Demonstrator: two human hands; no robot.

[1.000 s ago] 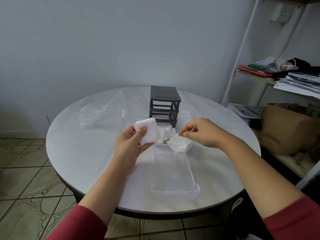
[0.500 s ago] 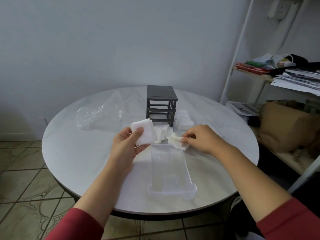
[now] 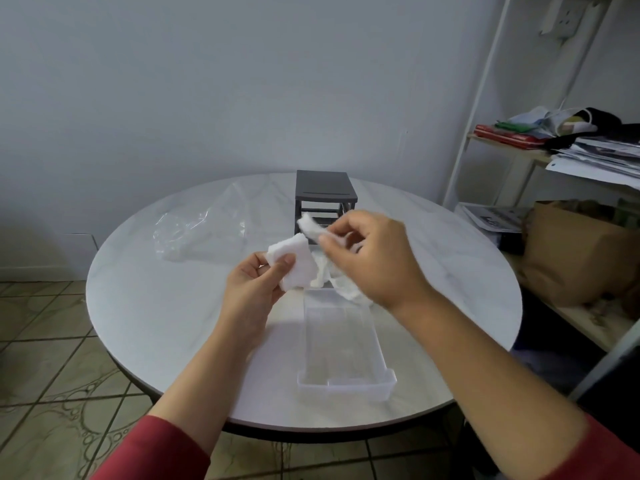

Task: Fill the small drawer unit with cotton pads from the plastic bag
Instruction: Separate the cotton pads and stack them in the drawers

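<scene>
Round white counter (image 3: 145, 306): a clear plastic bag (image 3: 201, 230) lies at left. Beside it, the left hand (image 3: 252, 292) curls its grip round a stack of cotton pads (image 3: 294, 265). The right hand (image 3: 374, 265) pinches a single pad (image 3: 308, 226) by its edge, above the clear drawer (image 3: 346, 389) lying before the grey drawer unit (image 3: 325, 188). Light and limp, pads likely handle best by edges.

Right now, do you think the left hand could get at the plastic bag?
Probably yes: the plastic bag lies on the table beyond and left of the left hand, with nothing between them. But that hand holds a stack of cotton pads, so it would likely need to set them down first.
</scene>
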